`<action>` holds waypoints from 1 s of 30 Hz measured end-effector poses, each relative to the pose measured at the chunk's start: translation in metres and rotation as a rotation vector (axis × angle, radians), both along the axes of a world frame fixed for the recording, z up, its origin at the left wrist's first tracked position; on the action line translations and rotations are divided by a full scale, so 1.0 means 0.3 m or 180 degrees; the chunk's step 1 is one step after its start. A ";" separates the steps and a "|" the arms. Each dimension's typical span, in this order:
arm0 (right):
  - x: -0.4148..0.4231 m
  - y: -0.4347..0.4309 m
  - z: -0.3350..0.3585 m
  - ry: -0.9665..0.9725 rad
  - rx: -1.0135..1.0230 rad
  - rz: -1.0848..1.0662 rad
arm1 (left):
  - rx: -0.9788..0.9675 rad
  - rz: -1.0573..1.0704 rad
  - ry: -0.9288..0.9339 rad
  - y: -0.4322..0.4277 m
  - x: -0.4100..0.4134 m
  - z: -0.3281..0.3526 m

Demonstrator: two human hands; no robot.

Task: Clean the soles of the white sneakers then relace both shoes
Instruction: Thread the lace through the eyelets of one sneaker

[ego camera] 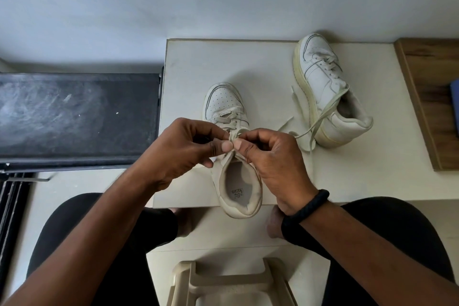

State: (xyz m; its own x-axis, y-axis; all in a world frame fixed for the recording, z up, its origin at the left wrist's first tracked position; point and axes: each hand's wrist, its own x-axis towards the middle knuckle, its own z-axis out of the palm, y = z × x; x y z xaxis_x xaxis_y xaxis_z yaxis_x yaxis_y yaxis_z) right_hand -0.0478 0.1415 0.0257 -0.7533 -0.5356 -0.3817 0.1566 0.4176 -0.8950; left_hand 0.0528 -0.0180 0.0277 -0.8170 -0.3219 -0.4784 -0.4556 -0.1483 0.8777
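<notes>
The near sneaker (224, 104) under my fingers (227, 145) is white with a toe of small dotted perforations and a beige lining; its lace (233, 135) is cream. The far right sneaker (323, 82) is white over a yellowed sole, trailing a cream lace (320, 117). The tabletop (260, 69) is off-white. My right wrist wears a black braided band (306, 208). At right lies a brown wood-grain board (427, 87); at left, a black surface (74, 117) smeared with grey.

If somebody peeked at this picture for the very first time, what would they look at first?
Probably the two hands, left hand and right hand, pinching a shoelace together over the near sneaker in the middle of the pale table. Next, the second sneaker, tipped on its side at the far right, its loose laces trailing across the table.
</notes>
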 end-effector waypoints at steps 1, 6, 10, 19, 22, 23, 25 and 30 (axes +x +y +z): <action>-0.005 -0.001 0.001 0.0017 -0.0004 0.0014 | -0.0023 -0.0007 0.0007 0.001 0.000 0.000; -0.041 0.002 0.019 -0.0054 0.0015 0.0252 | 0.0149 0.0191 -0.0073 -0.014 0.003 0.000; -0.076 0.016 0.036 -0.0145 -0.0066 0.0421 | 0.0326 0.0177 -0.0186 -0.027 0.006 0.004; -0.169 0.084 0.062 0.0183 0.0385 0.1049 | -0.0027 0.0433 -0.0238 -0.048 0.040 0.013; -0.184 0.101 0.081 0.0055 0.0355 0.1127 | 0.0000 0.0401 -0.0197 -0.033 0.042 0.020; -0.188 0.103 0.082 0.0058 0.0397 0.1152 | -0.0014 0.0396 -0.0194 -0.030 0.040 0.020; -0.194 0.108 0.088 0.0048 0.0509 0.1191 | -0.0044 0.0404 -0.0178 -0.025 0.040 0.022; -0.199 0.117 0.099 0.0635 0.1259 0.1409 | -0.0581 0.0458 -0.0229 -0.024 0.045 0.014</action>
State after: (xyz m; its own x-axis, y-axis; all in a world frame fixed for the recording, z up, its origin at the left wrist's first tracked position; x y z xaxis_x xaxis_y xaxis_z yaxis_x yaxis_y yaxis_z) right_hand -0.1075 0.1767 0.0555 -0.5697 -0.6600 -0.4898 -0.2611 0.7104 -0.6535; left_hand 0.0662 -0.0253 0.0320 -0.7225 -0.5189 -0.4569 -0.5035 -0.0581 0.8620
